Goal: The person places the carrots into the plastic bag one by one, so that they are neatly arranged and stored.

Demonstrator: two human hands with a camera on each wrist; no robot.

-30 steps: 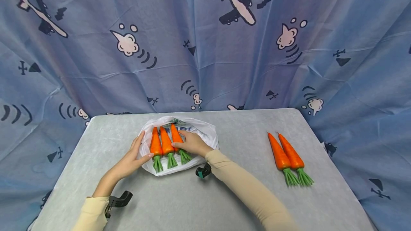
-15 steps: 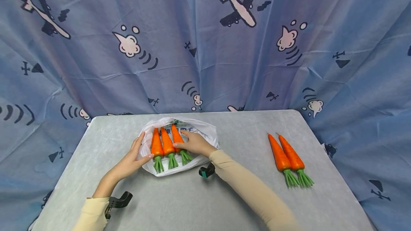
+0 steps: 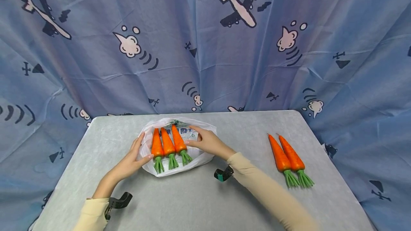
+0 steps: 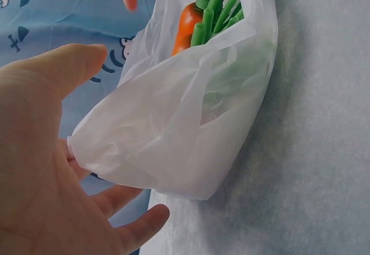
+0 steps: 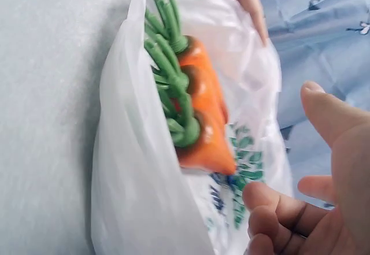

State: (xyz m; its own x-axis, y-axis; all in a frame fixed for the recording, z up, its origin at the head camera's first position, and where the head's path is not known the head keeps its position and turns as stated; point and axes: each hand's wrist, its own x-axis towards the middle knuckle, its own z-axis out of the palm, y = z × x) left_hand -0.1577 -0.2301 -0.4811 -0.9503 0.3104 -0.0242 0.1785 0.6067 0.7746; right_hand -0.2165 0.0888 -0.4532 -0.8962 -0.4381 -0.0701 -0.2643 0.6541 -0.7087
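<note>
Three orange carrots (image 3: 168,144) with green tops lie side by side in the mouth of a white plastic bag (image 3: 203,159) with printed lettering. At the bag's left edge is my left hand (image 3: 131,160). In the left wrist view its fingers (image 4: 141,230) lie against and behind the bag's side, while the thumb (image 4: 81,64) stands apart from the plastic. My right hand (image 3: 210,142) hovers over the right part of the bag, just right of the third carrot (image 3: 179,142). In the right wrist view its thumb and fingers are spread apart with nothing between them.
Two more carrots (image 3: 285,156) lie together on the right side of the grey table (image 3: 244,188). Behind the table hangs a blue curtain (image 3: 173,63) with airplane prints. Each wrist wears a black strap (image 3: 120,200).
My right hand has let go of the third carrot and moved to the right, away from it. That carrot stays in the bag. The left hand has kept its place.
</note>
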